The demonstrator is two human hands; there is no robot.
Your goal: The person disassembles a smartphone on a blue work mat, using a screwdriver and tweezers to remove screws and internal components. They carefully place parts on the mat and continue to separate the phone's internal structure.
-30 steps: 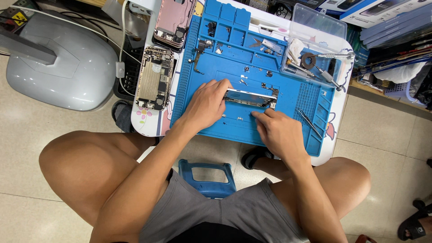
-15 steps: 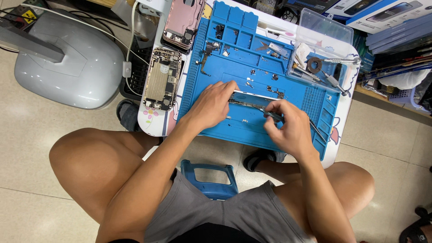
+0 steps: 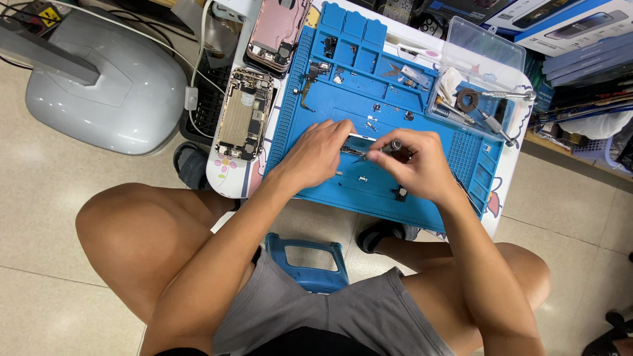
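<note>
Bright, even light falls from overhead. Soft glare sits on the grey rounded casing [image 3: 109, 86] and the pale floor tiles [image 3: 39, 198]; shadows beneath the blue work mat [image 3: 422, 198] stay faint. Focus is sharp throughout.

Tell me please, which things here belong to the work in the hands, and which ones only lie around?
In use:
- left hand pressing the thin metal part
- right hand holding the small screwdriver
- blue work mat

Lying about:
- opened gold phone
- pink phone shell
- clear tool tray
- grey machine
- blue stool
</note>
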